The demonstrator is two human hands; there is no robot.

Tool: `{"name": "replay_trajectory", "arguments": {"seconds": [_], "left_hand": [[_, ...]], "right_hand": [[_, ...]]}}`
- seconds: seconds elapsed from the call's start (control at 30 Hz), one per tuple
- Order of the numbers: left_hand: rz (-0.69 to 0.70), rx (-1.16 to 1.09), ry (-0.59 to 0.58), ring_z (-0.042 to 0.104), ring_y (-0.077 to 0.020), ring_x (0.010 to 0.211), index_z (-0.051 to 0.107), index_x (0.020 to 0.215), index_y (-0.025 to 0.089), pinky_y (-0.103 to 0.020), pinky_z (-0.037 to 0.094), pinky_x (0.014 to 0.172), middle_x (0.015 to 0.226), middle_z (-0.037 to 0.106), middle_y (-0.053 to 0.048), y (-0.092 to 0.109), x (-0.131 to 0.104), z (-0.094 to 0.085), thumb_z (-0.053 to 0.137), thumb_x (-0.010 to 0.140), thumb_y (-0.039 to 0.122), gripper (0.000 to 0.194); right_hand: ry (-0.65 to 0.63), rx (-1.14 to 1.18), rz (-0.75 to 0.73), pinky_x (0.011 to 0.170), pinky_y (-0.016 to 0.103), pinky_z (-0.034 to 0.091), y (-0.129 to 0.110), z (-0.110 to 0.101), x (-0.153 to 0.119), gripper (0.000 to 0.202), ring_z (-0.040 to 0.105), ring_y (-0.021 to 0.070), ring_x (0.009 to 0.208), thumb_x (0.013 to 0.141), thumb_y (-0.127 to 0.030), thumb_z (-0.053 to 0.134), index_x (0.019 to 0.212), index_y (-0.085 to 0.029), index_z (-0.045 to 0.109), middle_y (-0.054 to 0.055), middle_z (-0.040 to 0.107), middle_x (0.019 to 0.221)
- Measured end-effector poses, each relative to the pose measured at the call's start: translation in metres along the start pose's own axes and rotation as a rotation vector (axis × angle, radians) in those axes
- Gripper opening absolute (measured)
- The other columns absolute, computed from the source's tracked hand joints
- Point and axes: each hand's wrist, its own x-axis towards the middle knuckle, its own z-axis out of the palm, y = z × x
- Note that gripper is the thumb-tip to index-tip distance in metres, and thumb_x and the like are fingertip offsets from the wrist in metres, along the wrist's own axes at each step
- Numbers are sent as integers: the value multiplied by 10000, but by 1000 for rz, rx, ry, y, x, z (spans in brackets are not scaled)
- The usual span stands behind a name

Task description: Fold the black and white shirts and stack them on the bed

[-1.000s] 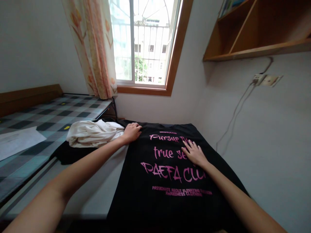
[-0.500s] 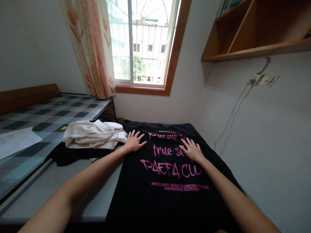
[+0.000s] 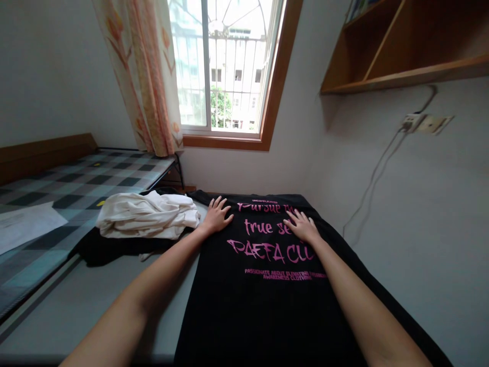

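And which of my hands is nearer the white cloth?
Left. Your left hand is just to the right of the white cloth, on the black shirt; your right hand is farther right, over its pink lettering.

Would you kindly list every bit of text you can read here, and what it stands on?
On the black shirt:
"UNCOMPLICATED"
"Pursue th", the rest under the right hand
"true se", also cut off by that hand
"PAEFA CL", its end unclear beside the right arm
"PASSIONATE ABOUT ELEVATING", last word too blurred
"AWARENESS CLOTHING"
On the paper: too faint to read.
On the books: too blurred to read.
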Motion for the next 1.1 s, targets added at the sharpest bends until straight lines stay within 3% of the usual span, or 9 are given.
{"name": "replay_trajectory", "arguments": {"seconds": [0.23,0.33,0.4,0.53,0.67,0.8,0.97,1.1], "left_hand": [[87,-54,-144,326,-301,1424,465,1438,224,-519,122,1192,1521,415,-106,14,-26,-2,323,937,624,657],[75,-36,-83,304,-283,1432,494,1409,240,-473,171,1184,1528,406,-83,20,-36,-7,348,949,574,587],[17,6,-4,314,-274,1420,522,1379,239,-443,250,1145,1525,407,-81,20,-40,-14,367,972,426,474],[-122,95,-4,516,-294,1220,519,1369,206,-442,381,984,1406,527,-135,8,-36,-32,397,928,190,458],[-140,117,-98,596,-289,1086,518,1355,183,-422,392,931,1191,653,-147,-8,-20,-48,429,929,219,436],[-102,111,-193,629,-253,1038,645,1201,226,-383,398,923,1112,690,-108,-24,-12,-58,463,887,160,369],[-79,139,-255,647,-266,1006,738,963,193,-380,409,919,1055,702,-132,-44,-25,-72,504,842,163,266],[-56,159,-280,650,-271,993,742,910,189,-383,412,928,1022,701,-130,-51,-39,-80,522,827,184,235]], "right_hand": [[35,-22,6,1167,509,209,14,5,-37,663,228,298,1463,959,-598,217,1536,-282,300,55,250,1606],[46,-32,2,1166,506,221,20,6,-56,643,249,296,1457,968,-563,214,1531,-271,316,59,264,1600],[48,-31,-5,1164,503,226,21,6,-65,638,253,297,1455,969,-552,215,1528,-264,327,63,263,1600],[61,-18,4,1162,485,235,20,3,-71,634,265,287,1452,967,-554,224,1518,-264,348,66,285,1592],[72,2,15,1160,474,240,17,0,-72,628,281,284,1445,967,-555,240,1506,-261,372,66,303,1585],[82,10,7,1153,470,255,19,0,-72,623,292,280,1440,962,-561,259,1493,-266,395,57,309,1584],[106,1,0,1138,490,277,21,3,-69,611,319,284,1427,954,-564,269,1477,-286,417,55,341,1569],[101,7,7,1147,469,268,22,4,-68,616,311,277,1431,956,-567,276,1483,-279,410,56,328,1575]]}}
